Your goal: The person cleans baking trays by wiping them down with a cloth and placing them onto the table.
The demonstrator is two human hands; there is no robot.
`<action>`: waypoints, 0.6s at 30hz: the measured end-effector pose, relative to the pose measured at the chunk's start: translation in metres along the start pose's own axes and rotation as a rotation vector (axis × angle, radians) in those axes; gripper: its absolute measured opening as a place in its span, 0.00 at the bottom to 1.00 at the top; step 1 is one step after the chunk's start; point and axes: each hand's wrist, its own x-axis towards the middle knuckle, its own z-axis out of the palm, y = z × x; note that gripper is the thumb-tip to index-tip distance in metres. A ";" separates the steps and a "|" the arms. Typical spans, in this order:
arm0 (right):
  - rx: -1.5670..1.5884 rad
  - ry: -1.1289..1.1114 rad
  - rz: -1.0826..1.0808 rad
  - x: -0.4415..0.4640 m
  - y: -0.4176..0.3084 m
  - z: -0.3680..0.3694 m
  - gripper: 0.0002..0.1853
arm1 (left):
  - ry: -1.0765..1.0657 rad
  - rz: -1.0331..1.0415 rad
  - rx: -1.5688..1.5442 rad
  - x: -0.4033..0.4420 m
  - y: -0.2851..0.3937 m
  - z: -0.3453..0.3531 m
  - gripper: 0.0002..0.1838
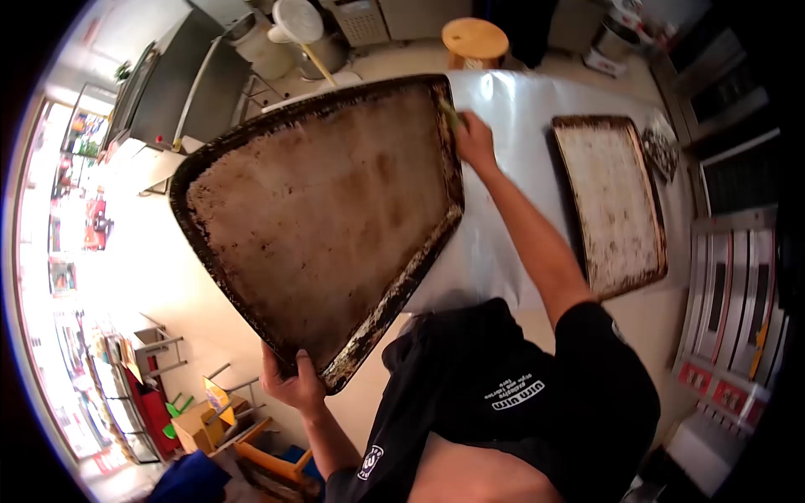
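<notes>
A large baking tray (pixel 327 201) with a browned, stained inside and dark crusted rims is held up at a tilt in front of me. My left hand (pixel 295 381) grips its near corner, with the thumb over the rim and the fingers partly hidden behind it. At the far right edge of the tray, my right hand (pixel 475 141) is closed on a narrow greenish object (pixel 451 116), which lies against the inner rim. What kind of thing it is cannot be made out. A second baking tray (pixel 612 197), paler inside, lies on the metal table (pixel 524 226) to the right.
A clear bag (pixel 661 149) with dark contents sits beside the second tray. A round wooden stool (pixel 475 40) stands beyond the table. A pale bucket (pixel 267 57) is at the back left. Boxes (pixel 201 426) and chair frames lie at the lower left.
</notes>
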 end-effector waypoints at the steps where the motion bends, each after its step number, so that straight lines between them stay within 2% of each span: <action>1: -0.018 0.033 -0.105 0.022 -0.005 0.004 0.19 | -0.022 0.042 0.037 -0.001 0.001 0.000 0.30; 3: -0.102 0.233 -0.439 0.051 0.015 0.030 0.24 | -0.044 0.119 0.104 -0.004 0.008 0.000 0.30; 6: -0.079 0.081 -0.075 -0.002 -0.003 0.032 0.30 | -0.180 0.193 0.189 -0.004 0.022 -0.007 0.26; 8: -0.291 -0.091 0.063 -0.069 0.033 0.039 0.36 | -0.165 0.201 0.212 -0.005 0.015 -0.010 0.28; 9: -0.280 -0.164 0.070 -0.101 0.056 0.041 0.37 | -0.149 0.203 0.221 -0.004 0.011 -0.010 0.29; 10: -0.254 -0.226 0.070 -0.121 0.070 0.039 0.33 | -0.115 0.176 0.219 -0.001 0.008 -0.008 0.28; 13: 0.026 -0.473 0.423 -0.116 0.095 0.020 0.28 | -0.063 0.094 0.197 -0.010 0.006 -0.007 0.28; 16: 0.055 -0.401 0.363 -0.097 0.088 0.007 0.24 | -0.062 0.142 0.079 -0.006 0.002 0.000 0.27; 18: 0.102 -0.221 0.185 -0.079 0.056 0.003 0.24 | -0.085 0.125 0.071 -0.007 0.004 -0.002 0.28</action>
